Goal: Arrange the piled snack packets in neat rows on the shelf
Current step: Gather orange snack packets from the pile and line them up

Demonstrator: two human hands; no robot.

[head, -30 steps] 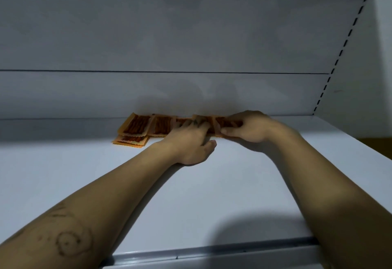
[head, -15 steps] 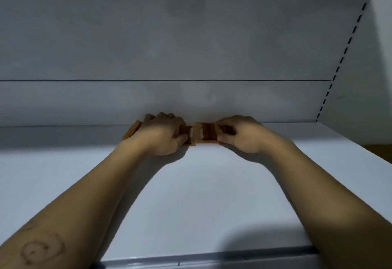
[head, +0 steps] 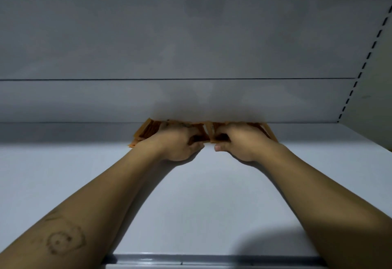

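white shelf under a grey back panel, both arms reaching to its far edge
left hand and right hand sit side by side, thumbs close together, fingers curled over the orange snack packets, which lean in a row against the back panel.

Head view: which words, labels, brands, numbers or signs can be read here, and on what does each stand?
None can be read.
Print on the snack packets: dark on orange, too blurred to read; the left hand and right hand cover most.
The forearm mark: a round drawing, no legible letters.
The shelf: no label visible.
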